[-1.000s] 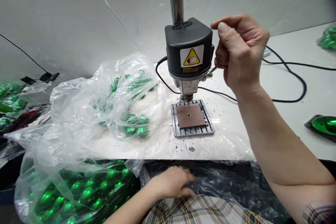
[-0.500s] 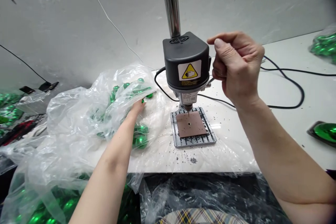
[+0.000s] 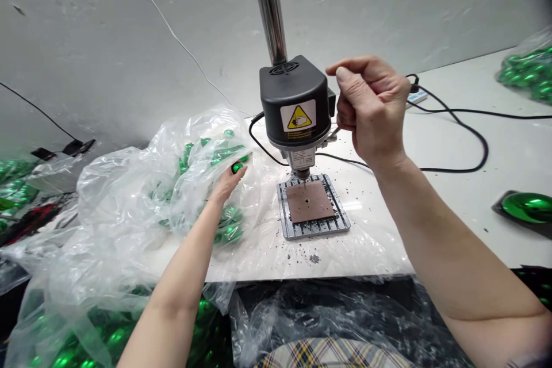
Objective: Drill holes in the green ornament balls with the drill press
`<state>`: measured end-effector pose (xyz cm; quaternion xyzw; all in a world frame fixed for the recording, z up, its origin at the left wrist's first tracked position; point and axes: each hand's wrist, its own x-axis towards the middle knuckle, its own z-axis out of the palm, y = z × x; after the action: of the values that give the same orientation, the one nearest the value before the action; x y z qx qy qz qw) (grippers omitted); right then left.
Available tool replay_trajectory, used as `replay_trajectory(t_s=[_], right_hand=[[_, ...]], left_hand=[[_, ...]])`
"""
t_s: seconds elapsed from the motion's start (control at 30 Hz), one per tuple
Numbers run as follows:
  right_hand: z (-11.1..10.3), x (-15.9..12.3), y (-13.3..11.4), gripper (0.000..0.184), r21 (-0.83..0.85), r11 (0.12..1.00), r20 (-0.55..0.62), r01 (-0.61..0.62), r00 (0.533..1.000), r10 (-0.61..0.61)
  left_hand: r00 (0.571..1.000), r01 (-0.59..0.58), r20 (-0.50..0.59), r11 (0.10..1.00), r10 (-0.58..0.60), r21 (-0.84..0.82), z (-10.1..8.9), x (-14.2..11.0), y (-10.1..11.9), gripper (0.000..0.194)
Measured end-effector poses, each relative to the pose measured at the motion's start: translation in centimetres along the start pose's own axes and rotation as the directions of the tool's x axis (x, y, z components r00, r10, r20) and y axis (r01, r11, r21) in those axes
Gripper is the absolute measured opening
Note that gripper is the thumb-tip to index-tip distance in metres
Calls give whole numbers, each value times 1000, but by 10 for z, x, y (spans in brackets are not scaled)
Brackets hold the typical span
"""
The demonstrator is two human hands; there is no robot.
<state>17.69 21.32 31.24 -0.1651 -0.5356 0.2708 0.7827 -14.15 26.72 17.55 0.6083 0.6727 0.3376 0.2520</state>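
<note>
A small bench drill (image 3: 295, 104) stands on the white table (image 3: 466, 195), its bit just above a brown pad (image 3: 309, 201) on the grey slotted base (image 3: 313, 227). My right hand (image 3: 371, 110) is closed round the drill's feed lever at the right side of the head. My left hand (image 3: 229, 179) reaches into the mouth of a clear plastic bag (image 3: 172, 184) of shiny green pieces and pinches one green piece (image 3: 237, 167) between its fingertips.
A black cable (image 3: 470, 138) loops over the table behind the drill. More green pieces lie at the far right (image 3: 526, 72), in a black holder (image 3: 524, 208), and in a bag (image 3: 99, 328) below the table edge. Dark chips litter the table round the base.
My left hand rose from my lap, reached into the bag on the table and now pinches a green piece. My right hand stays on the lever; the view shifted slightly.
</note>
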Motion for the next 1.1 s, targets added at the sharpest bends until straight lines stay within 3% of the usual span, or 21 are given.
replay_trajectory(t_s=[0.07, 0.17, 0.23, 0.3, 0.4, 0.5, 0.6, 0.73, 0.93, 1.1], right_hand=[[-2, 0, 1, 12, -1, 1000, 25, 6, 1000, -6], [-2, 0, 3, 9, -24, 1000, 28, 13, 1000, -12], [-2, 0, 2, 11, -38, 999, 12, 13, 1000, -13], [-1, 0, 0, 15, -59, 998, 3, -15, 1000, 15], [-1, 1, -1, 20, -130, 988, 6, -80, 997, 81], [-2, 3, 2, 26, -189, 977, 12, -97, 995, 101], [-3, 2, 5, 28, -239, 965, 12, -105, 994, 111], [-4, 1, 6, 35, -274, 957, 24, -99, 994, 110], [-3, 0, 4, 40, -277, 958, 44, -79, 995, 94], [-2, 1, 3, 45, -314, 948, 62, -58, 995, 81]], left_hand=[[996, 65, 77, 937, -41, -342, -3, -17, 20, 37], [963, 239, 265, 590, -44, -771, -9, -51, 50, 42], [942, 307, 335, 459, -21, -834, -5, -75, 65, 40], [933, 332, 361, 426, -14, -842, 7, -93, 71, 40], [953, 272, 302, 492, -19, -827, 43, -111, 65, 49], [980, 161, 201, 621, -5, -767, 82, -120, 54, 60], [987, 69, 151, 742, 44, -667, 109, -124, 47, 65], [992, 22, 115, 810, 56, -587, 122, -121, 45, 66], [987, 33, 147, 804, 68, -593, 131, -114, 44, 65], [986, -76, 101, 891, 135, -448, 135, -115, 49, 58]])
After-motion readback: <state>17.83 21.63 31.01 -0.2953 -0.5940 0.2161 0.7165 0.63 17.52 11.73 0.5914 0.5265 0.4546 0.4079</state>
